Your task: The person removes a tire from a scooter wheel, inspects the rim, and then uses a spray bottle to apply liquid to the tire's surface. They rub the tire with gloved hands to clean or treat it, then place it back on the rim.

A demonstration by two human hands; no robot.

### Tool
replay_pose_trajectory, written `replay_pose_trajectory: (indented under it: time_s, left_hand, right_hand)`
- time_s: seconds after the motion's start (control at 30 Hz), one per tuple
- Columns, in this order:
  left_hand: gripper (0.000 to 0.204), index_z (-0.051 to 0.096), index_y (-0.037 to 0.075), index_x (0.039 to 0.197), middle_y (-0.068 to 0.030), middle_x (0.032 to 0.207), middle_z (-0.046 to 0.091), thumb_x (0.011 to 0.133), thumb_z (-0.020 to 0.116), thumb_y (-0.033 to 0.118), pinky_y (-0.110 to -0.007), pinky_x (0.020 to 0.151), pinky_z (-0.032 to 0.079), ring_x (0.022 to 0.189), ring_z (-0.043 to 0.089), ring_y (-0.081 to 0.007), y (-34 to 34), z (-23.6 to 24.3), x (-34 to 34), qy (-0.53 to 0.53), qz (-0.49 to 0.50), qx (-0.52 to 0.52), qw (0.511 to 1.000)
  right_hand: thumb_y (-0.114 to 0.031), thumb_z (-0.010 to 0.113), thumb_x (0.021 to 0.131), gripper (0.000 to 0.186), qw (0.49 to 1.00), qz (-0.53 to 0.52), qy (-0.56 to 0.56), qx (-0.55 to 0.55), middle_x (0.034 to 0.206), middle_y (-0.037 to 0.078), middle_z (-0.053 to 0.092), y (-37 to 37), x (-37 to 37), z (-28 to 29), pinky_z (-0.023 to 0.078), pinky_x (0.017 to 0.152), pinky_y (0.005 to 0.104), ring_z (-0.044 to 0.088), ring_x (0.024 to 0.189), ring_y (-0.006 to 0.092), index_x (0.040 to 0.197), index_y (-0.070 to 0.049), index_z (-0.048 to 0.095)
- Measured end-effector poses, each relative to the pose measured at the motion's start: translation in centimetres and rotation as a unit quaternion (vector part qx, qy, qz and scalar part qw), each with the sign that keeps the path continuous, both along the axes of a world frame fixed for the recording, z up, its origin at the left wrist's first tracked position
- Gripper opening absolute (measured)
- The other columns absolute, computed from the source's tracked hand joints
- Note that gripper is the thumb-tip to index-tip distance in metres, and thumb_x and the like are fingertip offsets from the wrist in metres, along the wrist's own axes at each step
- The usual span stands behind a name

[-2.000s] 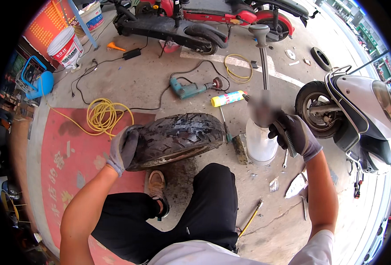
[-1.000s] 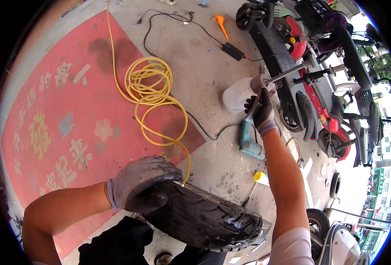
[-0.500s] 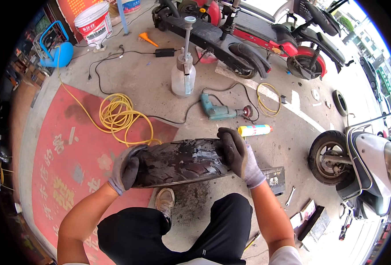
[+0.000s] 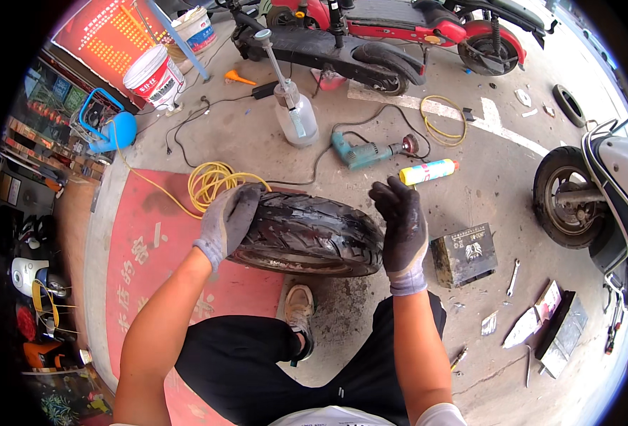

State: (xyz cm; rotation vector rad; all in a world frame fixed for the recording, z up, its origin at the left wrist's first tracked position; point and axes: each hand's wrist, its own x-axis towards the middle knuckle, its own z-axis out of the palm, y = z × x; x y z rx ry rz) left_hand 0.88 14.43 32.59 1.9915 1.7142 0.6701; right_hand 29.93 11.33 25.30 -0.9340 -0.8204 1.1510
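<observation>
A black tyre with a treaded, wet-looking surface is in front of my knees, its rim side tilted toward me. My left hand, in a grey glove with a dark palm, is closed on the tyre's left end. My right hand, gloved alike, is raised just off the tyre's right end, its fingers apart and nothing in them. Beyond the tyre lie a teal power drill with a round attachment and a yellow tube-like container. A translucent pump bottle stands farther back.
Coiled yellow hose lies left on the red mat. To the right are a dark box, a wrench and a scooter wheel. Scooters and a loose tyre are at the back.
My right hand has let go of the tyre's right end and opened. The tyre has tilted, showing more of its rim side. The view has shifted, moving the scene within the picture.
</observation>
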Motion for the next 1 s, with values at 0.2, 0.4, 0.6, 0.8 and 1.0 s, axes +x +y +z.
replay_pose_trajectory:
  time_s: [0.2,0.4,0.6,0.8,1.0]
  left_hand:
    - [0.043,0.063,-0.003,0.12,-0.0088,0.111,0.068,0.105,0.043,0.032,-0.03,0.094,0.047,0.102,0.061,-0.0155,0.2,-0.5,-4.2,-0.139,0.014,-0.056,0.989]
    - [0.046,0.058,-0.005,0.127,-0.0111,0.121,0.064,0.105,0.04,0.031,-0.032,0.1,0.045,0.111,0.06,-0.0188,-1.4,-1.3,-7.9,-0.233,0.005,-0.076,0.97]
    - [0.049,0.058,-0.005,0.128,-0.0121,0.124,0.063,0.105,0.041,0.034,-0.033,0.101,0.045,0.114,0.059,-0.0195,-1.4,-0.8,-7.8,-0.233,0.022,-0.081,0.969]
    - [0.053,0.058,-0.005,0.128,-0.0127,0.123,0.064,0.105,0.039,0.038,-0.033,0.101,0.044,0.113,0.06,-0.0207,-1.3,-0.8,-7.5,-0.215,0.021,-0.076,0.973]
    - [0.058,0.057,-0.005,0.129,-0.0128,0.124,0.064,0.106,0.035,0.043,-0.034,0.103,0.043,0.114,0.059,-0.0217,-0.5,-1.2,-7.7,-0.207,0.026,-0.085,0.974]
  right_hand:
    - [-0.047,0.043,0.103,0.055,0.925,-0.156,0.301,-0.173,0.115,0.018,0.065,-3.3,4.4,-9.0,0.049,0.094,0.0396,0.064,0.105,0.0302,0.129,0.0,0.052]
    - [-0.045,0.043,0.103,0.055,0.944,-0.119,0.288,-0.109,0.111,0.019,0.067,-3.1,4.9,-6.6,0.051,0.088,0.0391,0.067,0.098,0.0296,0.128,0.004,0.052]
    - [-0.047,0.044,0.103,0.059,0.937,-0.099,0.307,-0.137,0.104,0.017,0.068,-3.3,5.0,-6.7,0.052,0.081,0.0351,0.068,0.092,0.0264,0.125,0.006,0.053]
    - [-0.052,0.046,0.1,0.061,0.934,-0.097,0.307,-0.154,0.102,0.015,0.069,-3.5,6.1,-6.4,0.052,0.081,0.0353,0.068,0.091,0.0267,0.124,0.004,0.055]
    - [-0.052,0.044,0.101,0.061,0.927,-0.117,0.306,-0.181,0.101,0.017,0.07,-3.1,6.9,-6.6,0.051,0.081,0.0365,0.068,0.09,0.0269,0.122,0.004,0.057]
